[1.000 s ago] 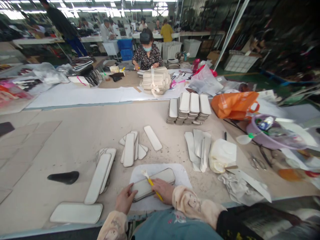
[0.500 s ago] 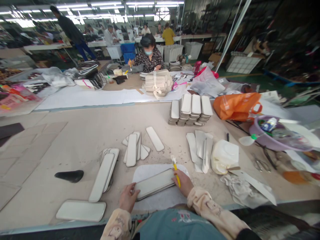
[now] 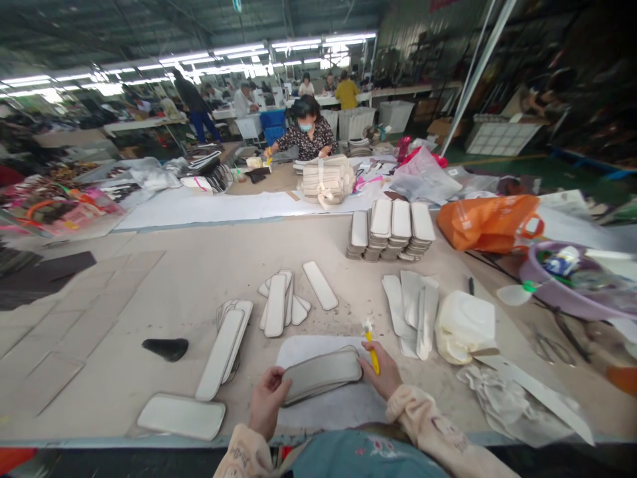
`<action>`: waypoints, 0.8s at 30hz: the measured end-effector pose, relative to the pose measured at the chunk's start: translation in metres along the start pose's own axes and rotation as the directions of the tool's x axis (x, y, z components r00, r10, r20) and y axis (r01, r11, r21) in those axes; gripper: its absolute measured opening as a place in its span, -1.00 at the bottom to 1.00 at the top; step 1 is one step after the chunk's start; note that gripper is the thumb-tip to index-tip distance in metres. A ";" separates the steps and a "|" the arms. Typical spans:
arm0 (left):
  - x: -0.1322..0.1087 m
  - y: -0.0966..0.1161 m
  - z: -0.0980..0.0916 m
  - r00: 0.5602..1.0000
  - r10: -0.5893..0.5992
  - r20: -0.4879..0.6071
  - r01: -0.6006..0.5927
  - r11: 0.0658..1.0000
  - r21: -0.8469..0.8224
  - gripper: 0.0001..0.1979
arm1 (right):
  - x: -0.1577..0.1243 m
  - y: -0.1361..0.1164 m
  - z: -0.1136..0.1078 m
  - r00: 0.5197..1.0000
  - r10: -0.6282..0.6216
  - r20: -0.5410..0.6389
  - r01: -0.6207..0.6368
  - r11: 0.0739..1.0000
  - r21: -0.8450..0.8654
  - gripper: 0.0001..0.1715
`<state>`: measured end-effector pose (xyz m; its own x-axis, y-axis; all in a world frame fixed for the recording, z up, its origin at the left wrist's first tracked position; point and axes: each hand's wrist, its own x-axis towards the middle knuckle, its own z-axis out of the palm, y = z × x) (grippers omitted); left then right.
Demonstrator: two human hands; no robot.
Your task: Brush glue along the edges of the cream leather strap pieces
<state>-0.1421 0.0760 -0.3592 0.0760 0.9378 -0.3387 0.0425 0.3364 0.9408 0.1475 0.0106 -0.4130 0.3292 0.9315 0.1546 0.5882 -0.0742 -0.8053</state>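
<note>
Head cam: white sheet (image 3: pixel 338 410) is on the table right in front of the person, so I'll place stuff by it. On top of the sheet, abt. mid, is a long grey pad (image 3: pixel 322 375). Edge of at least one more pad pokes out under it. Grey pad lies the long way across the person, L to R, a bit slanted: its R end is farther off, its L end is closer to the body.

L hand (image 3: pixel 269 401) is by the sheet's L edge, pinched on the pad's L end, thumb and fingers tight. R hand (image 3: pixel 382 372) is by the sheet's R edge, closed on a yellow brush (image 3: pixel 372 355). Brush tip points up and away, w/ white goo on it. R fingers are at the pad's R end too, but can't tell if they grip it or just touch. So the pad is btwn both hands, one at each end; L has the surer hold, R has the brush.

L of the sheet: a leaning pile of white pads (image 3: pixel 221 358), then a lone white pad (image 3: pixel 182 416) nearer the body. Past the sheet's far L corner: a messy fan of pads (image 3: pixel 275 305). R of the sheet, a bit farther off: thin grey strips (image 3: pixel 423 318), then a white jug (image 3: pixel 470 322).
</note>
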 end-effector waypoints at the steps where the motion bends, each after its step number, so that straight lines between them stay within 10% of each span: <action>1: -0.006 0.015 0.006 1.000 0.011 0.011 -0.010 0.998 -0.064 -0.60 | 0.001 -0.006 -0.005 1.000 -0.008 0.003 0.007 0.997 0.074 -0.75; 9: -0.035 0.131 0.067 0.974 0.143 0.176 -0.068 0.925 -0.374 -0.68 | 0.008 -0.088 -0.033 0.970 -0.063 0.233 -0.107 0.754 0.649 -0.70; 14: -0.039 0.176 0.093 0.975 0.159 0.158 -0.061 0.867 -0.495 -0.64 | -0.001 -0.105 -0.050 0.990 -0.004 0.140 -0.092 0.735 0.672 -0.64; 24: -0.054 0.158 0.155 0.984 0.153 0.090 -0.071 0.808 -0.585 -0.51 | -0.014 -0.100 -0.098 0.999 0.035 -0.002 -0.025 0.756 0.654 -0.64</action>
<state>0.0148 0.0651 -0.1946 0.1713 0.9665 -0.1911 -0.5543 0.2549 0.7923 0.1566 -0.0304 -0.2787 0.3515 0.9275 0.1274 -0.0473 0.1535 -0.9870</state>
